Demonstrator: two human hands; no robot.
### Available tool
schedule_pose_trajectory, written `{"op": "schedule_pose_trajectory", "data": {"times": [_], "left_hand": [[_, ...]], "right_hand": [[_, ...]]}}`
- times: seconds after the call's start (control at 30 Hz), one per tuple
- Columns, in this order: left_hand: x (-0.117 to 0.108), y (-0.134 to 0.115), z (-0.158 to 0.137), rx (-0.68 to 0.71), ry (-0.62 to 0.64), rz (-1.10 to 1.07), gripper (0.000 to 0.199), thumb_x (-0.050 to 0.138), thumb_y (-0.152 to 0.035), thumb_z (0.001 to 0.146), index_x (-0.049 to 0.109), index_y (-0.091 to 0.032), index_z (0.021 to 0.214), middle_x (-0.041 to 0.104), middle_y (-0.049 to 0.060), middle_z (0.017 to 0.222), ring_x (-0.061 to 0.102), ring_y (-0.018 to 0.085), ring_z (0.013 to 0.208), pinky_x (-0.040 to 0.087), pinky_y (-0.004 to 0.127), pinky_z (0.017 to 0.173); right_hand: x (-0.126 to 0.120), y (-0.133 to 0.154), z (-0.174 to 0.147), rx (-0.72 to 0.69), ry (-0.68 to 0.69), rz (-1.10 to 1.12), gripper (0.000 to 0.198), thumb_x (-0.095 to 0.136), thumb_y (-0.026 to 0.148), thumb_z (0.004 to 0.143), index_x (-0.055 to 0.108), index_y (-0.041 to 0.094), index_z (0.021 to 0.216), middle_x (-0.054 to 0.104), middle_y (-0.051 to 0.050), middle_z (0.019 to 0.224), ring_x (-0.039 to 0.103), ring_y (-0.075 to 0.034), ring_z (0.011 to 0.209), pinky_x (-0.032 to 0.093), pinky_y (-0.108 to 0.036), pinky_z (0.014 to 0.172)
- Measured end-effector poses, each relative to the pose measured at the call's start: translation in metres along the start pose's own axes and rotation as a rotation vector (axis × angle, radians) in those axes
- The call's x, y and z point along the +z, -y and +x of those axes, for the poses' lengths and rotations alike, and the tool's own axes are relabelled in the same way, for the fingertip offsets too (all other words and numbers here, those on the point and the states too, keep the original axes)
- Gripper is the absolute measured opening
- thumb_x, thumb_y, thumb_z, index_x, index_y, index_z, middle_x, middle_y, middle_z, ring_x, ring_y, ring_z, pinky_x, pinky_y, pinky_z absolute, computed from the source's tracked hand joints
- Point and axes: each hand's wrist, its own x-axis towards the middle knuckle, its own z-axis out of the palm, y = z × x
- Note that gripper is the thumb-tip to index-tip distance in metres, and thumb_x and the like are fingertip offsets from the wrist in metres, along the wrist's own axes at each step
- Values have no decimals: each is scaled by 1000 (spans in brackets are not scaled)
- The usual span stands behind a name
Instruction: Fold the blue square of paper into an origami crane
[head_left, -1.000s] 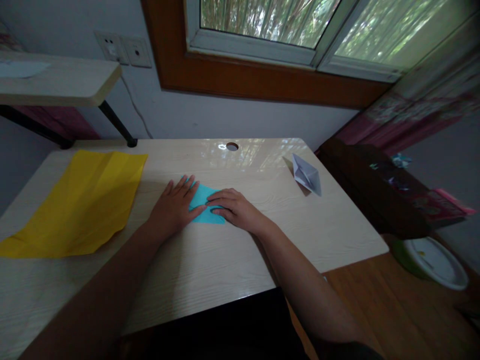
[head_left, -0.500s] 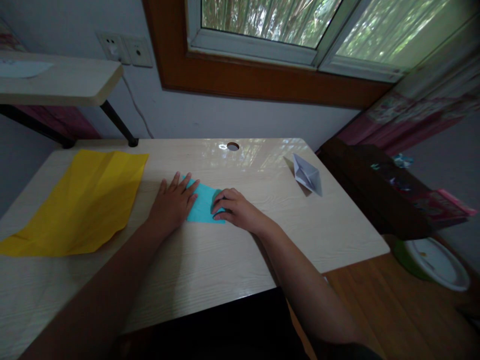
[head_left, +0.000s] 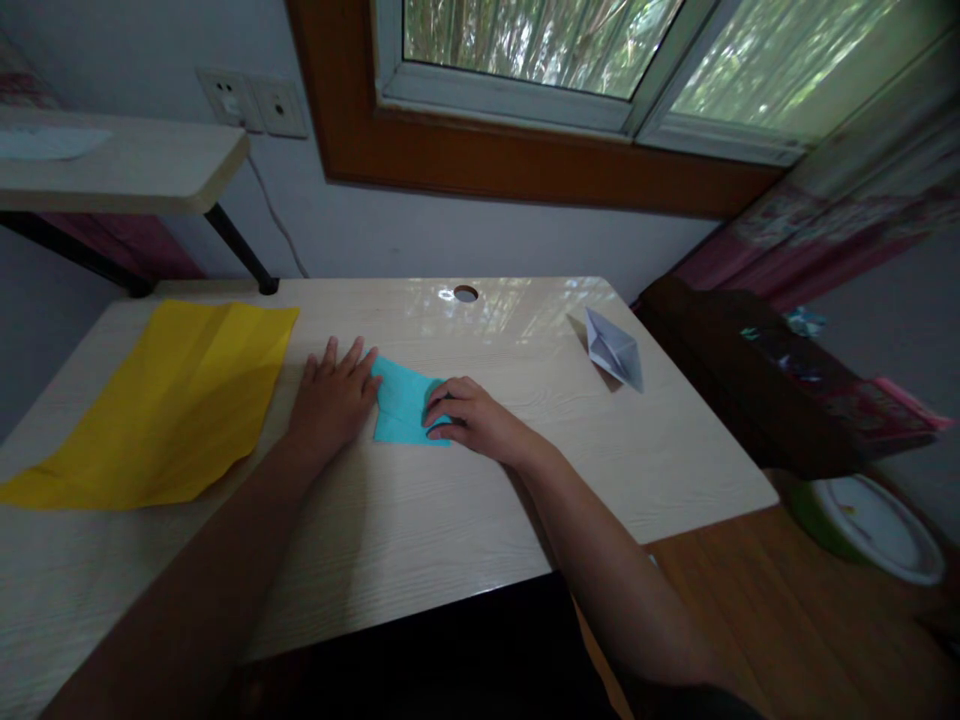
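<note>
A small piece of folded blue paper (head_left: 405, 405) lies flat on the light wood-grain desk. My left hand (head_left: 334, 395) rests flat at its left edge with the fingers spread, the fingertips at the paper's upper left corner. Over the paper's right end, my right hand (head_left: 472, 418) curls its fingers and thumb, holding that end against the desk. Part of the right end is hidden under these fingers.
A large creased yellow sheet (head_left: 187, 400) lies on the left of the desk (head_left: 465, 530). A folded white paper piece (head_left: 613, 348) stands at the back right. A raised shelf (head_left: 165, 165) is at the back left, and a basin (head_left: 874, 525) sits right of the desk.
My left hand has slid left off most of the blue paper, baring more of its left side. The right hand stays where it was.
</note>
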Motion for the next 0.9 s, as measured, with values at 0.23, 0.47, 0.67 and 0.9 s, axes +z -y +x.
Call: {"op": "schedule_pose_trajectory", "data": {"times": [0.23, 0.47, 0.67, 0.9], "left_hand": [[3, 0, 2, -63, -35, 2, 55, 34, -44, 106, 47, -22, 155, 27, 13, 170, 18, 44, 156, 26, 61, 122], [10, 7, 8, -114, -114, -53, 49, 40, -45, 105, 56, -29, 148, 43, 10, 162, 30, 42, 153, 30, 62, 120], [12, 8, 13, -164, -226, -102, 54, 47, -44, 102, 46, -27, 154, 53, 14, 153, 41, 39, 144, 35, 59, 117], [13, 21, 22, -199, -313, -194, 55, 49, -37, 100, 45, -23, 153, 62, 14, 139, 55, 34, 127, 41, 53, 112]], "right_hand": [[0, -1, 0, -15, 3, -14, 10, 72, 31, 93, 74, 25, 100, 68, -6, 112, 61, -21, 110, 46, -40, 102], [0, -1, 0, -9, 3, -8, 10, 74, 31, 92, 75, 25, 101, 68, -6, 112, 61, -22, 109, 47, -40, 100], [0, -1, 0, -15, 5, -13, 10, 73, 31, 93, 74, 25, 100, 68, -6, 113, 61, -21, 109, 47, -40, 101], [1, -3, -1, -26, -14, -13, 12, 74, 33, 92, 74, 25, 101, 68, -6, 112, 61, -21, 109, 46, -39, 101]]}}
